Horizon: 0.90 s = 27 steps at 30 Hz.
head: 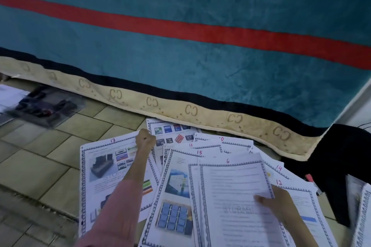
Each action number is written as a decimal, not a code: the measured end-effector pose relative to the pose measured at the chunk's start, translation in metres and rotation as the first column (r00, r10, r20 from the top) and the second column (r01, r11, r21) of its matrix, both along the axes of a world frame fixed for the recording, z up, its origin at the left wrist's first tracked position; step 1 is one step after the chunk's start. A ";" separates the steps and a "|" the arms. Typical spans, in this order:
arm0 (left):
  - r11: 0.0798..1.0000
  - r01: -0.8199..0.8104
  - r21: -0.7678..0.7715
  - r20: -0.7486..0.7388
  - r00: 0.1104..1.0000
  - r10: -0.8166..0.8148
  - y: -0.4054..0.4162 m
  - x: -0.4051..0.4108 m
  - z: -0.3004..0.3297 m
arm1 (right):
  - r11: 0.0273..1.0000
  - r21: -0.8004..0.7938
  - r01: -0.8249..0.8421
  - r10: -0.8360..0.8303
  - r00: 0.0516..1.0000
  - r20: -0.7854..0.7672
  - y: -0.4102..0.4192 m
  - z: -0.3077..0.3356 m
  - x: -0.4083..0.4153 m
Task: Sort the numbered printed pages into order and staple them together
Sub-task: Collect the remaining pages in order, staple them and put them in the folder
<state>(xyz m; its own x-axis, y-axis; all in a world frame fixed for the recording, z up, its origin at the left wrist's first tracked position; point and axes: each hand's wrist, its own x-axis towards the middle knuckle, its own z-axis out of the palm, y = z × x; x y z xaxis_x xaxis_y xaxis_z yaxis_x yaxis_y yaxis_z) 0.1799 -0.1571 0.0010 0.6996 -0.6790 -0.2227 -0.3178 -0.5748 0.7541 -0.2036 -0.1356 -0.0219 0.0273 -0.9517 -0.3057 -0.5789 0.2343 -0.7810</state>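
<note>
Several printed pages with blue borders and red handwritten numbers lie fanned out on the tiled floor. Page 13 (104,168) is at the left, page 15 (176,192) in the middle, and pages 14 (281,170) and 12 (303,200) at the right. My right hand (277,202) grips a small stack with page 6 (232,188) on top, thumb pressed on its face. My left hand (145,139) reaches forward, fingers curled, and seems to pinch the left edge of a far page of small pictures (172,129). Pages 11 and 10 peek out behind.
A teal blanket (200,56) with a red stripe and beige trim hangs down just behind the pages. A clear plastic pack with dark items (46,106) lies far left. Black cloth (345,146), a pink marker (310,178) and a spiral notebook (363,218) sit at the right.
</note>
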 end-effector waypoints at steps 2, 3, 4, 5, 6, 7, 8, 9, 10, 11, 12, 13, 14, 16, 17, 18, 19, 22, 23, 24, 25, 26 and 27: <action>1.000 0.004 0.008 0.013 1.000 -0.004 -0.006 -0.001 0.002 | 1.000 0.022 -0.022 0.022 1.000 0.010 -0.001 0.000 -0.001; 1.000 -0.010 0.020 0.015 1.000 0.010 -0.009 -0.002 0.002 | 0.999 0.028 -0.026 0.026 1.000 0.003 -0.002 -0.002 -0.001; 1.000 -0.019 0.017 0.011 1.000 0.019 -0.013 -0.002 0.001 | 0.999 0.036 -0.021 0.021 1.000 0.001 -0.002 -0.002 0.000; 0.999 -0.042 0.016 -0.011 0.999 0.042 -0.014 -0.002 0.001 | 0.999 0.039 -0.019 0.018 1.000 0.007 -0.002 -0.002 0.000; 0.998 -0.055 0.018 -0.035 0.998 0.056 -0.017 0.000 0.000 | 0.999 0.044 -0.017 0.017 1.000 0.013 -0.002 -0.002 0.001; 0.998 -0.064 0.023 -0.058 0.996 0.065 -0.019 0.001 0.000 | 0.999 0.051 -0.017 0.016 1.000 0.019 -0.003 -0.002 0.001; 0.997 -0.070 0.023 -0.068 0.995 0.072 -0.022 0.003 -0.001 | 0.998 0.059 -0.016 0.015 1.000 0.025 -0.003 -0.002 0.001; 0.996 -0.080 0.031 -0.076 0.994 0.082 -0.023 0.005 0.001 | 0.998 0.066 -0.014 0.013 1.000 0.029 -0.004 -0.002 0.001; 0.995 -0.097 0.031 -0.085 0.991 0.099 -0.025 0.010 0.000 | 0.997 0.073 -0.008 0.006 0.999 0.035 -0.004 -0.002 0.001; 0.993 -0.112 0.027 -0.102 0.988 0.114 -0.025 0.015 -0.001 | 0.997 0.078 -0.003 0.000 0.999 0.036 -0.004 -0.003 0.001; 0.990 -0.139 0.015 -0.123 0.983 0.140 -0.024 0.022 -0.003 | 0.997 0.078 0.001 -0.003 0.999 0.034 -0.005 -0.004 0.001; 0.984 -0.176 0.006 -0.188 0.967 0.174 -0.019 0.026 -0.002 | 0.997 0.075 -0.002 0.000 1.000 0.028 -0.005 -0.005 0.001; 0.977 -0.213 0.003 -0.272 0.940 0.206 -0.013 0.032 -0.005 | 0.997 0.076 -0.004 0.002 1.000 0.025 -0.006 -0.006 0.001; 0.961 -0.275 -0.012 -0.418 0.875 0.245 0.000 0.043 -0.011 | 0.996 0.086 -0.005 0.004 1.000 0.019 -0.006 -0.008 0.001; 0.955 -0.294 -0.041 -0.469 0.849 0.242 0.006 0.046 -0.014 | 0.996 0.088 -0.004 0.003 1.000 0.011 -0.007 -0.010 0.000; 0.946 -0.316 -0.074 -0.510 0.827 0.236 0.010 0.049 -0.017 | 0.996 0.088 -0.002 0.002 1.000 0.002 -0.009 -0.012 0.000; 0.939 -0.331 -0.092 -0.533 0.813 0.234 0.014 0.051 -0.018 | 0.996 0.090 0.000 0.000 1.000 -0.003 -0.010 -0.013 -0.001; 0.925 -0.361 -0.121 -0.511 0.821 0.253 0.018 0.055 -0.021 | 0.995 0.103 -0.006 0.006 1.000 0.002 -0.011 -0.012 0.000; 0.920 -0.370 -0.127 -0.465 0.842 0.275 0.017 0.055 -0.022 | 0.995 0.101 -0.010 0.010 1.000 0.001 -0.011 -0.012 0.000; 0.914 -0.382 -0.133 -0.411 0.861 0.300 0.017 0.055 -0.023 | 0.995 0.098 -0.014 0.014 1.000 0.006 -0.011 -0.012 0.000; 0.910 -0.395 -0.125 -0.350 0.876 0.332 0.017 0.052 -0.020 | 0.995 0.095 -0.016 0.014 1.000 0.017 -0.011 -0.011 0.001; 0.905 -0.407 -0.121 -0.299 0.885 0.358 0.017 0.050 -0.019 | 0.995 0.096 -0.014 0.012 1.000 0.027 -0.010 -0.010 0.001; 0.898 -0.423 -0.121 -0.279 0.883 0.378 0.017 0.047 -0.017 | 0.995 0.096 -0.013 0.010 0.999 0.033 -0.010 -0.010 0.001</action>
<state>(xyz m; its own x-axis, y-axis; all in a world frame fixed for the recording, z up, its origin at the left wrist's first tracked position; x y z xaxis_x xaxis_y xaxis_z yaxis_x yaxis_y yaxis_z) 0.2272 -0.1399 -0.0162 0.8592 -0.3951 -0.3252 0.1173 -0.4665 0.8767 -0.2027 -0.1456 -0.0319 0.0491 -0.9176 -0.3945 -0.5569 0.3027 -0.7734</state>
